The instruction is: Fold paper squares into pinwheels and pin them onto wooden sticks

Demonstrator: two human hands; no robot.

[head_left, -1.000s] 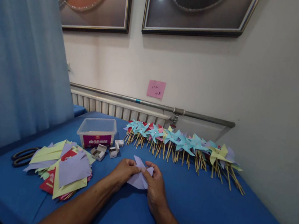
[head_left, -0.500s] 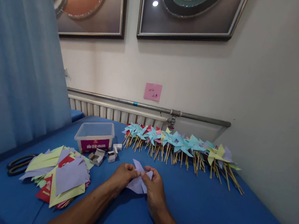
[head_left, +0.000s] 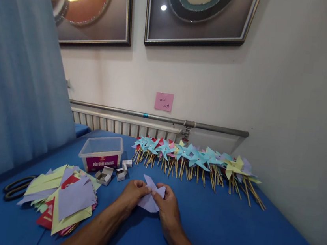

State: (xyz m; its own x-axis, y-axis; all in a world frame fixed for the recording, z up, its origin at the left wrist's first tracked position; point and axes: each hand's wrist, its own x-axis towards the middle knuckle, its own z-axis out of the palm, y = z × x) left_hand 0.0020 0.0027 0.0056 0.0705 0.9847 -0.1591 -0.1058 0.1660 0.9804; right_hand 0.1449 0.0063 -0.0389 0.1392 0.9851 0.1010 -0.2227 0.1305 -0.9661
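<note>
The lavender paper piece point(head_left: 148, 203) sat just above the blue table point(head_left: 227, 233), near its front middle, caught between both hands. One sharp corner pointed up and away from the person, toward the row of pinwheels point(head_left: 197, 158), and a broader folded part hung down toward the wrists. Its long axis ran roughly from the person toward the wall, leaning a little left at the far end.

Beyond it, the pinwheels lay side by side along the back of the table, sticks toward the person. To the left lay small white boxes point(head_left: 105, 175), a clear plastic tub point(head_left: 101, 153) with a purple label, a loose heap of coloured paper squares point(head_left: 63, 197) and, at the edge, black scissors point(head_left: 13, 189). Nothing stood between the hands and these things.

The left hand point(head_left: 132, 193) was curled closed on the paper's left side, fingertips pinching it. The right hand point(head_left: 169, 207) was closed the same way on the right side, thumb and forefinger pressed onto the paper near its middle, the two hands almost touching.
</note>
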